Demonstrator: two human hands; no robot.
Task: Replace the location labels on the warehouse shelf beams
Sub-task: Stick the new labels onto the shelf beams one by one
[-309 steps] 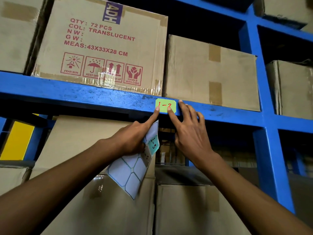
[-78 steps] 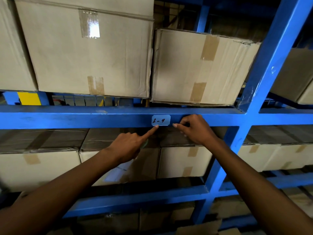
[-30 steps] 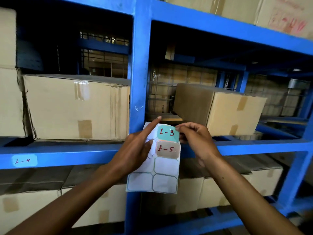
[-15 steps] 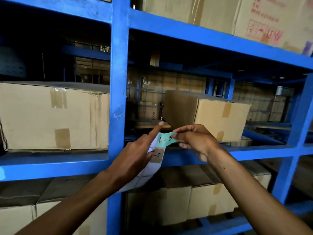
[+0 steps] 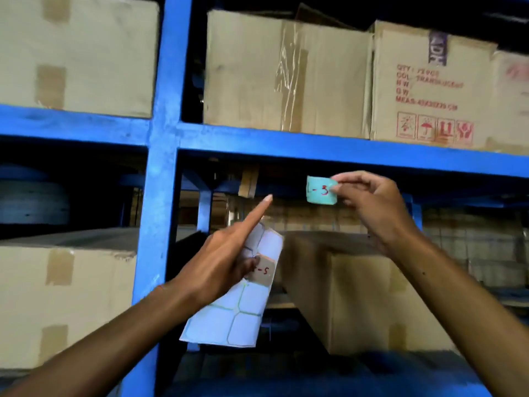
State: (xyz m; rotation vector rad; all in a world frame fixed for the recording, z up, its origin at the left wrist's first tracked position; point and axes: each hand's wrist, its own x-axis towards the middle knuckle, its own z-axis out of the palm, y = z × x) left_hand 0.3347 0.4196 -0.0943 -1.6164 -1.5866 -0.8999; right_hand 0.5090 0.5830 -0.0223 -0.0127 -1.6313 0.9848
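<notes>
My right hand [image 5: 369, 204] pinches a teal label [image 5: 320, 190] with red writing, peeled free and held up just below the blue shelf beam [image 5: 315, 147]. My left hand [image 5: 226, 262] grips the white label backing sheet [image 5: 237, 308], its index finger stretched up toward the beam. A tan label [image 5: 264, 273] marked in red stays stuck on the sheet under my left thumb. The rest of the sheet shows blank outlined cells. The beam above the teal label carries no label in view.
A blue upright post [image 5: 163, 167] stands left of my hands. Cardboard boxes [image 5: 283, 73] fill the shelf above the beam; a printed box [image 5: 429, 90] sits at the right. Another box [image 5: 355, 290] stands on the lower shelf behind my right forearm.
The teal label has come off the sheet in my right hand and risen toward the upper beam. The view has tilted upward; my left index finger points higher.
</notes>
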